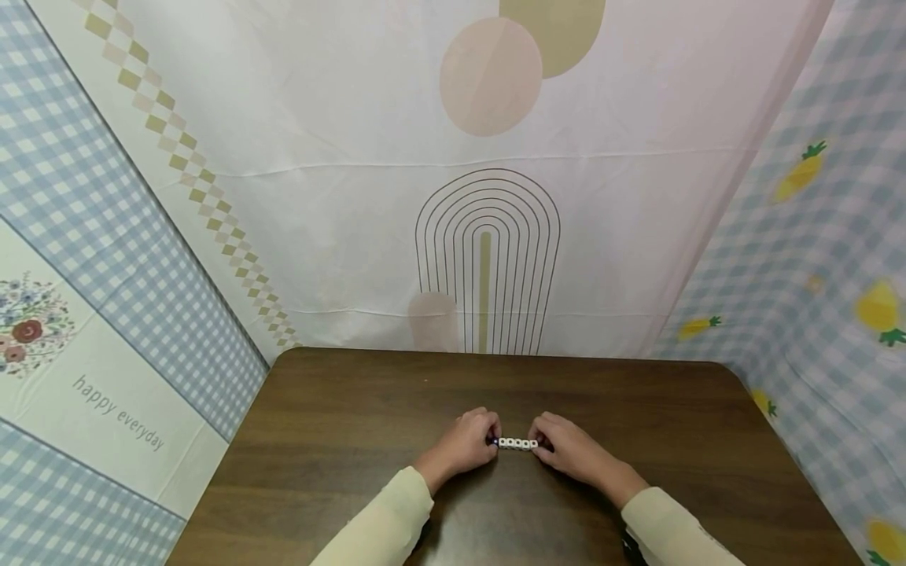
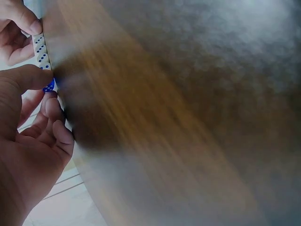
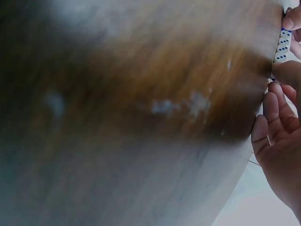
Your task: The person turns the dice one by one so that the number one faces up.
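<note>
A straight row of several white dice [image 1: 518, 444] with dark pips runs between my two hands over the middle of the table. At the row's left end is a blue die [image 2: 49, 86] with white pips, which my left hand [image 1: 464, 442] pinches between thumb and fingers. My right hand [image 1: 569, 448] pinches the white die at the other end, mostly covered by the fingertips. In the right wrist view the white dice [image 3: 282, 45] sit side by side, touching. Whether the row rests on the tabletop or hangs just above it, I cannot tell.
The brown wooden table [image 1: 340, 417] has rounded far corners. Behind it hangs a pale patterned cloth [image 1: 340, 236]. Blue checked cloth [image 1: 106, 165] covers the left side, and a checked cloth with yellow fruit prints [image 1: 800, 259] covers the right.
</note>
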A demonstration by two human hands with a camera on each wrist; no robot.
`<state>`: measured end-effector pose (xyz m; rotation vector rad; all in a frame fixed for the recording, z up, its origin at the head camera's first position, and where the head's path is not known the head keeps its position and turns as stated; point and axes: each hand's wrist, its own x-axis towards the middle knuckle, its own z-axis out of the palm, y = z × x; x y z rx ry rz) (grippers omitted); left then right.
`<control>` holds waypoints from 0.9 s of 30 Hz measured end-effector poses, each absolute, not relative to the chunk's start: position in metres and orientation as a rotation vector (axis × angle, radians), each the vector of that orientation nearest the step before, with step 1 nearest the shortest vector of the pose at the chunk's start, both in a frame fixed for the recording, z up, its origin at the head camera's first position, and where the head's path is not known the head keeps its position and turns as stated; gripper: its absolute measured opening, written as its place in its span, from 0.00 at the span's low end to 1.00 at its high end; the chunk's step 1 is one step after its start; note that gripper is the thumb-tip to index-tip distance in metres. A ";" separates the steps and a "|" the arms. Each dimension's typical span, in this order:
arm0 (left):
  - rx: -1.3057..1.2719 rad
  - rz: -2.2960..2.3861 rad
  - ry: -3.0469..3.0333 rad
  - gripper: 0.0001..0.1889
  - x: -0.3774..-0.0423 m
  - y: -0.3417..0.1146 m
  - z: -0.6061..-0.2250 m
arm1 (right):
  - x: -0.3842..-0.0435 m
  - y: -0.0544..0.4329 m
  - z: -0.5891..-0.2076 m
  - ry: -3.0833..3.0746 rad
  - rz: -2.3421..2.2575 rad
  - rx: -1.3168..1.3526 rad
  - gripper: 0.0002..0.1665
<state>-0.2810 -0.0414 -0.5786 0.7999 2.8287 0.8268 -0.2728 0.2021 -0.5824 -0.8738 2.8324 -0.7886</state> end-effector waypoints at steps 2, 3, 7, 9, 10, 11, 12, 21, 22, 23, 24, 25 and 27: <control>0.794 0.819 2.827 0.09 -0.281 -0.041 -0.578 | -0.273 0.202 -0.583 2.833 -0.787 -0.869 0.10; 0.791 0.815 2.827 0.09 -0.281 -0.041 -0.578 | -0.273 0.202 -0.584 2.835 -0.785 -0.864 0.10; 0.785 0.798 2.832 0.09 -0.281 -0.040 -0.579 | -0.272 0.201 -0.585 2.840 -0.771 -0.843 0.10; 0.773 0.794 2.831 0.08 -0.281 -0.039 -0.578 | -0.272 0.201 -0.584 2.844 -0.770 -0.852 0.11; 0.773 0.793 2.833 0.08 -0.281 -0.039 -0.578 | -0.271 0.201 -0.584 2.849 -0.773 -0.861 0.11; 0.773 0.791 2.834 0.08 -0.281 -0.039 -0.578 | -0.271 0.201 -0.584 2.856 -0.776 -0.871 0.11; 0.770 0.790 2.834 0.08 -0.280 -0.039 -0.578 | -0.270 0.201 -0.584 2.865 -0.780 -0.883 0.12; 0.778 0.760 2.856 0.08 -0.279 -0.038 -0.578 | -0.268 0.199 -0.589 2.947 -0.775 -0.947 0.13; 0.776 0.757 2.857 0.09 -0.278 -0.038 -0.578 | -0.268 0.199 -0.590 2.952 -0.770 -0.949 0.13; 0.778 0.757 2.858 0.09 -0.278 -0.038 -0.578 | -0.268 0.198 -0.590 2.954 -0.766 -0.952 0.13; 0.773 0.758 2.856 0.09 -0.278 -0.037 -0.578 | -0.268 0.198 -0.590 2.959 -0.756 -0.953 0.13; 0.768 0.759 2.855 0.09 -0.278 -0.037 -0.578 | -0.268 0.198 -0.591 2.965 -0.746 -0.957 0.13; 0.761 0.769 2.855 0.09 -0.278 -0.037 -0.577 | -0.268 0.198 -0.591 2.978 -0.730 -0.971 0.13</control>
